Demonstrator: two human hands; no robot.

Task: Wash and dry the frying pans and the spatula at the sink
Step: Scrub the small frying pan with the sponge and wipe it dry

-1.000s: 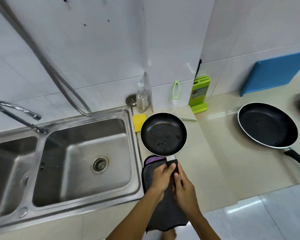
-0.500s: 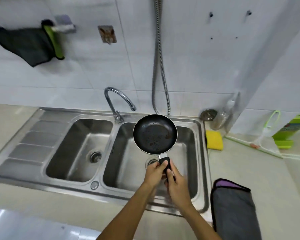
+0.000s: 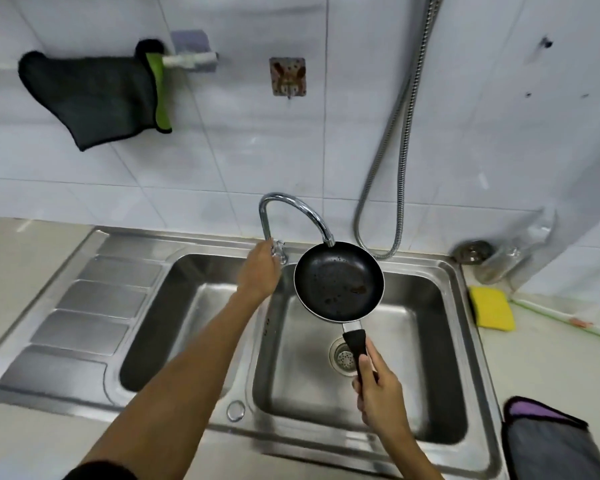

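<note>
A small black frying pan [image 3: 338, 280] with greasy spots inside hangs over the right basin of the steel double sink [image 3: 465, 344], its far rim just under the spout of the chrome tap [image 3: 291, 207]. My right hand [image 3: 381, 393] grips the pan's black handle. My left hand [image 3: 260, 271] is at the tap's base, closed around the tap handle. No water is visible. The other pans and the spatula are out of view.
A yellow sponge [image 3: 492, 308] lies on the counter right of the sink, with a clear soap bottle [image 3: 510, 258] behind it. A grey cloth with purple lining [image 3: 551, 445] lies at the bottom right. A dark cloth [image 3: 90, 95] hangs on the wall rail. A shower hose [image 3: 400, 140] hangs down behind the tap.
The pan has travelled from the counter to over the right basin, under the spout. My left hand has let go of the pan handle and reached to the tap's handle.
</note>
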